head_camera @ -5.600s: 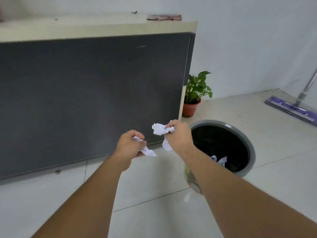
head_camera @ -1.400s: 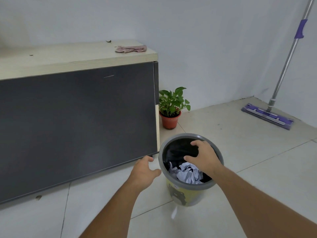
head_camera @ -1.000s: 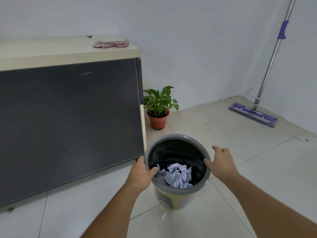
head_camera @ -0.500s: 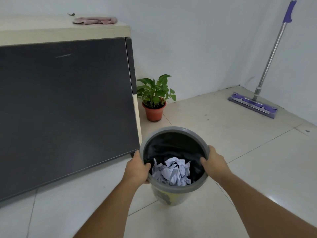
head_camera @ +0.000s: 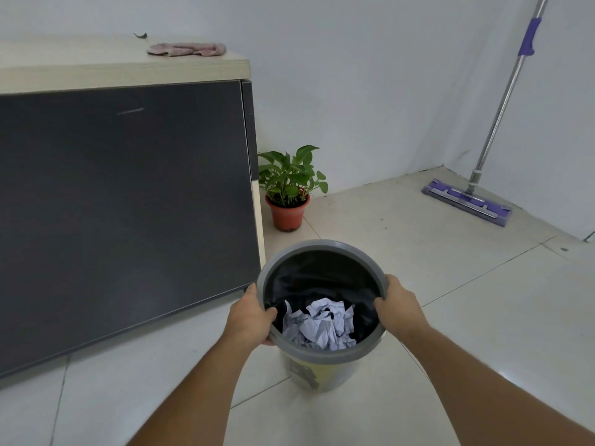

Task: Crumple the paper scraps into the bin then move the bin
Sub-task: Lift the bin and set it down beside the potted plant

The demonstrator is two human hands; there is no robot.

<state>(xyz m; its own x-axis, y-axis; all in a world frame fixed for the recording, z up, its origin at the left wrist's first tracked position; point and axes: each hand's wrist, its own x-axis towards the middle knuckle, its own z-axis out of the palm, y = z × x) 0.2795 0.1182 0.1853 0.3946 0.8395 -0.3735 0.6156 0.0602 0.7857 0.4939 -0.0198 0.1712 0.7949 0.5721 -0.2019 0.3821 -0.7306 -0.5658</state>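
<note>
Gripping the bin [head_camera: 325,357] rim between us: left hand [head_camera: 249,313] and right hand [head_camera: 399,305] clamp opposite sides, thumbs inside, crumpled paper [head_camera: 320,325] within.

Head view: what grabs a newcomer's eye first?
The grey-rimmed bin at centre bottom, gripped at the rim by the left hand and right hand, with crumpled paper inside against its black liner. Next, the big dark cabinet filling the left side, with a pink cloth on top. Behind the bin, a potted plant by the cabinet's corner; a purple mop leans in the far right corner.
</note>
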